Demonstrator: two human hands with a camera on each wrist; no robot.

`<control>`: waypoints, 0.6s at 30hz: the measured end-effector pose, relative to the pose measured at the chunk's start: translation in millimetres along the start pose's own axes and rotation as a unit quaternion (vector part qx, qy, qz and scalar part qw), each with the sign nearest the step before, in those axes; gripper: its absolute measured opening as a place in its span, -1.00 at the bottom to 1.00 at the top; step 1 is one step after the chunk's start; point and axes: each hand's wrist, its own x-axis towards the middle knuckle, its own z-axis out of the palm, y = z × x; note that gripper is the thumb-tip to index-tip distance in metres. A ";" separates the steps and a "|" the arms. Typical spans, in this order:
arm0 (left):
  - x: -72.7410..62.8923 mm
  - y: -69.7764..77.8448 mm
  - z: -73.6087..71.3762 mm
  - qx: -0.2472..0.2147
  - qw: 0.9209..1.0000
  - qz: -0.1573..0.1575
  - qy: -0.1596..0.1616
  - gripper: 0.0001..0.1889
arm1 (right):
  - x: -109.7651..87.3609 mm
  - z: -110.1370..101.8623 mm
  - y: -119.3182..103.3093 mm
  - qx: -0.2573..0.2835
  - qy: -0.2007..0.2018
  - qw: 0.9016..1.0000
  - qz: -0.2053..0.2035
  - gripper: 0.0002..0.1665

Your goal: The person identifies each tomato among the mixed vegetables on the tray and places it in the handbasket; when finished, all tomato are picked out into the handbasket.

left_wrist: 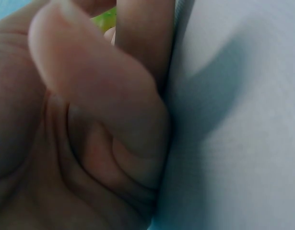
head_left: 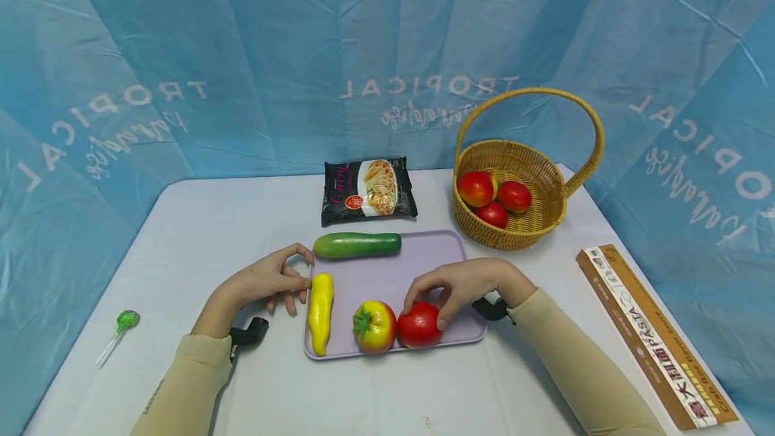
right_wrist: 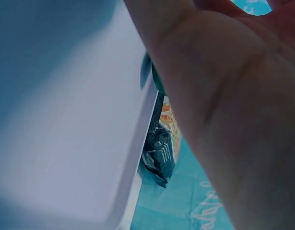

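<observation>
In the head view my right hand point(head_left: 463, 282) grips a round red tomato point(head_left: 418, 325) from above, thumb and fingers on its sides. The tomato is at the front of a lilac tray point(head_left: 369, 284). Touching it on the left is a red-and-yellow tomato point(head_left: 377, 332) with a green leafy top. My left hand point(head_left: 263, 281) rests at the tray's left edge, fingers loosely bent, fingertips right at the rim. Beside them lies a long yellow vegetable point(head_left: 321, 315). A green cucumber point(head_left: 357, 245) lies along the tray's back edge. Bent left fingers point(left_wrist: 104, 91) fill the left wrist view.
A wicker basket point(head_left: 510, 237) with a tall handle, holding several red fruits point(head_left: 476, 188), stands at the back right. Behind the tray lies a black noodle packet point(head_left: 369, 190). A long pasta box point(head_left: 656, 338) lies right, a green lollipop point(head_left: 127, 319) left. Blue curtains surround the table.
</observation>
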 end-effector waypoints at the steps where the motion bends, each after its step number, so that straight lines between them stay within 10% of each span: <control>1: -0.2 0.1 0.0 0.001 1.000 0.000 0.001 -0.46 | 0.0 0.0 0.0 0.000 0.000 1.000 0.002 -0.46; 18: -1.4 1.5 0.7 -0.001 1.000 0.002 -0.001 -0.46 | -38.6 -23.7 -16.4 -0.009 0.083 0.995 -0.053 -0.43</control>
